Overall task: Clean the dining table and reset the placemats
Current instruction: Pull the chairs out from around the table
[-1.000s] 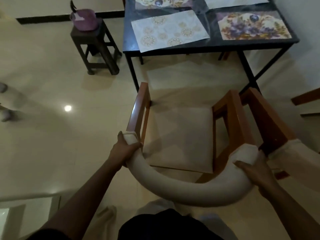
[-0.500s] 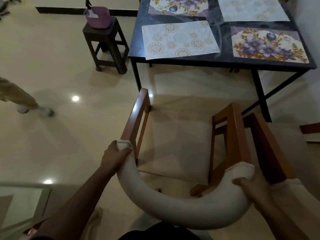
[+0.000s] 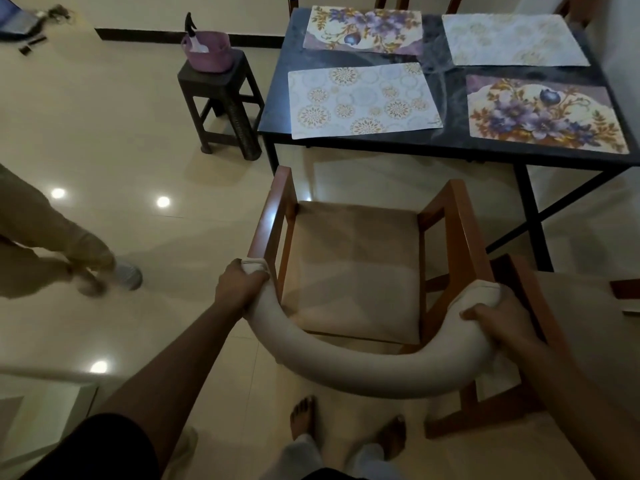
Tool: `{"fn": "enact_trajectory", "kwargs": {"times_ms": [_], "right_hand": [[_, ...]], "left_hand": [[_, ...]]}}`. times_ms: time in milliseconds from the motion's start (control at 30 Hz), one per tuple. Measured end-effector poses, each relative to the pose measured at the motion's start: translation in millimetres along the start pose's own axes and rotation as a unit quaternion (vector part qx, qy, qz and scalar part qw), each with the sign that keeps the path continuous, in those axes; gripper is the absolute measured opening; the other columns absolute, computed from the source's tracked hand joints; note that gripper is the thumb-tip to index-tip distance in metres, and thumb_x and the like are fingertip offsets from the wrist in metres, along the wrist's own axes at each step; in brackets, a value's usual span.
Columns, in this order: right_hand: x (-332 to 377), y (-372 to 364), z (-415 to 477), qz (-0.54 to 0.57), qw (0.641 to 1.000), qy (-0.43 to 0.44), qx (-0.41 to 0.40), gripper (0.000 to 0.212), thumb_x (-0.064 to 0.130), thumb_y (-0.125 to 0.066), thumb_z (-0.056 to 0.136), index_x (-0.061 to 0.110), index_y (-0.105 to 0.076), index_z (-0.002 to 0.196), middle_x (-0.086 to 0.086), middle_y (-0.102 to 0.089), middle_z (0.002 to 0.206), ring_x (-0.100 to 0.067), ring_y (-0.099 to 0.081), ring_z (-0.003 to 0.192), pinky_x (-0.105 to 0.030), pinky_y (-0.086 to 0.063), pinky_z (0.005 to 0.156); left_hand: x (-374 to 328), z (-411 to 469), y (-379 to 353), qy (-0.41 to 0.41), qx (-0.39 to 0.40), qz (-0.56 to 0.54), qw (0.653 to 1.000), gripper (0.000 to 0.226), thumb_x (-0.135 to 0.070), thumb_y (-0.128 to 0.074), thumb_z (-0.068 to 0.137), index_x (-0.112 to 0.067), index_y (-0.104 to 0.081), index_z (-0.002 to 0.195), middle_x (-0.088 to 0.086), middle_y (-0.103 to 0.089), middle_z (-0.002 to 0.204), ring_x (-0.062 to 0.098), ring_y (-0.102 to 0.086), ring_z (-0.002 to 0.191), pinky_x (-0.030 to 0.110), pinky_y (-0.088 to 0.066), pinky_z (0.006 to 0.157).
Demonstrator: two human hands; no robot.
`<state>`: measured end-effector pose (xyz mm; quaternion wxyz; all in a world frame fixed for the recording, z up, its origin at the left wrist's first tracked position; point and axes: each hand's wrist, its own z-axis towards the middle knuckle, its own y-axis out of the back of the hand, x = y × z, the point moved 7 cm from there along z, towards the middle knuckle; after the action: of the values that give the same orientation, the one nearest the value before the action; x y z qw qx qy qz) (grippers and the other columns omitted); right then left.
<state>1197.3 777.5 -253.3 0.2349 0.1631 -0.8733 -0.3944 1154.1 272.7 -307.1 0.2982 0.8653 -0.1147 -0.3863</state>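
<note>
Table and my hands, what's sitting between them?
Head view: the chair that the left hand and right hand grip, then a bare strip of floor before the table.

The floor (image 3: 114, 133) is of glossy cream tiles and shows a few small round spots of reflected light (image 3: 162, 201) in the left half of the frame. A pale wall (image 3: 138, 10) with a dark skirting board (image 3: 145, 33) runs along the upper left. A small dark stool (image 3: 221, 109) stands just beside the left end of the dark dining table (image 3: 381, 147) in the upper half, a wooden armchair (image 3: 353, 265) with a beige seat faces that table in the centre, and a second chair (image 3: 585, 313) of similar kind stands just beside it at the right edge.
</note>
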Motion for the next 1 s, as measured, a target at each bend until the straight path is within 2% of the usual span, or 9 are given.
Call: {"fn": "enact_trajectory", "kwargs": {"times_ms": [133,233,367,533,633,667,700,767,1000], "right_hand": [[11,-1,9,0.000,0.998,-0.016,-0.062,0.037,0.019,-0.059,0.103,-0.003,-0.054,0.132,-0.028,-0.063,0.121,-0.047,-0.063,0.110,-0.057,-0.052,0.099],[14,0,12,0.019,0.998,-0.012,-0.057,0.033,0.022,-0.062,0.102,0.002,-0.056,0.127,-0.018,-0.061,0.101,-0.038,-0.061,0.088,-0.053,-0.054,0.093],[10,-13,33,0.018,0.999,0.038,0.005,0.071,0.026,-0.084,0.081,0.015,-0.048,0.141,-0.015,-0.061,0.118,-0.040,-0.064,0.106,-0.046,-0.053,0.084],[4,-24,54,-0.011,1.000,0.009,-0.020,0.066,0.040,-0.088,0.075,0.016,-0.053,0.125,-0.011,-0.060,0.105,-0.035,-0.065,0.093,-0.043,-0.051,0.076],[-15,-48,105,-0.041,0.998,-0.003,-0.037,0.107,0.093,-0.063,0.033,0.018,-0.060,0.109,-0.004,-0.054,0.080,-0.024,-0.054,0.058,-0.037,-0.051,0.059],[-12,-47,100,-0.040,0.999,-0.007,-0.034,0.107,0.093,-0.063,0.030,0.019,-0.059,0.108,-0.005,-0.055,0.081,-0.025,-0.056,0.060,-0.038,-0.053,0.060],[-9,-39,84,-0.033,0.999,-0.017,-0.039,0.088,0.079,-0.078,0.048,0.018,-0.057,0.109,-0.006,-0.058,0.089,-0.029,-0.061,0.071,-0.043,-0.056,0.068],[4,-21,52,-0.016,0.999,-0.003,-0.048,0.046,0.041,-0.076,0.085,0.017,-0.055,0.117,-0.012,-0.062,0.108,-0.038,-0.065,0.099,-0.050,-0.055,0.088],[4,-22,48,-0.012,0.999,0.010,-0.035,0.074,0.036,-0.084,0.082,0.017,-0.046,0.142,-0.017,-0.059,0.132,-0.041,-0.062,0.116,-0.051,-0.052,0.093]], "left_hand": [[-11,14,1,-0.011,-0.009,0.011,1.000,0.055,-0.038,-0.072,0.087,-0.011,-0.062,0.134,0.014,-0.069,0.124,0.035,-0.067,0.114,0.049,-0.057,0.098],[-20,24,2,-0.017,-0.013,0.018,1.000,0.055,-0.037,-0.072,0.087,-0.010,-0.063,0.134,0.014,-0.069,0.123,0.035,-0.067,0.114,0.048,-0.057,0.097],[-30,34,2,-0.016,-0.012,0.032,0.999,0.056,-0.036,-0.073,0.087,-0.009,-0.061,0.135,0.014,-0.068,0.123,0.036,-0.066,0.114,0.049,-0.056,0.099],[-29,39,2,-0.013,-0.011,0.033,0.999,0.055,-0.036,-0.072,0.088,-0.009,-0.061,0.134,0.015,-0.068,0.123,0.036,-0.066,0.115,0.050,-0.056,0.099],[-28,40,2,-0.003,-0.009,0.028,1.000,0.055,-0.038,-0.072,0.085,-0.011,-0.062,0.132,0.013,-0.067,0.119,0.036,-0.066,0.112,0.051,-0.057,0.099],[-27,41,3,0.001,-0.009,0.027,1.000,0.056,-0.039,-0.072,0.083,-0.011,-0.062,0.131,0.012,-0.068,0.118,0.036,-0.067,0.112,0.051,-0.058,0.099],[-27,42,3,0.003,-0.008,0.026,1.000,0.057,-0.040,-0.072,0.081,-0.012,-0.063,0.129,0.012,-0.069,0.117,0.036,-0.067,0.111,0.052,-0.058,0.099],[-25,44,3,0.002,-0.003,0.026,1.000,0.059,-0.043,-0.070,0.077,-0.013,-0.064,0.126,0.012,-0.069,0.115,0.036,-0.068,0.109,0.052,-0.058,0.099],[-25,46,3,-0.004,0.005,0.034,0.999,0.062,-0.041,-0.071,0.073,-0.013,-0.063,0.128,0.012,-0.069,0.116,0.036,-0.068,0.108,0.054,-0.059,0.098]]}}
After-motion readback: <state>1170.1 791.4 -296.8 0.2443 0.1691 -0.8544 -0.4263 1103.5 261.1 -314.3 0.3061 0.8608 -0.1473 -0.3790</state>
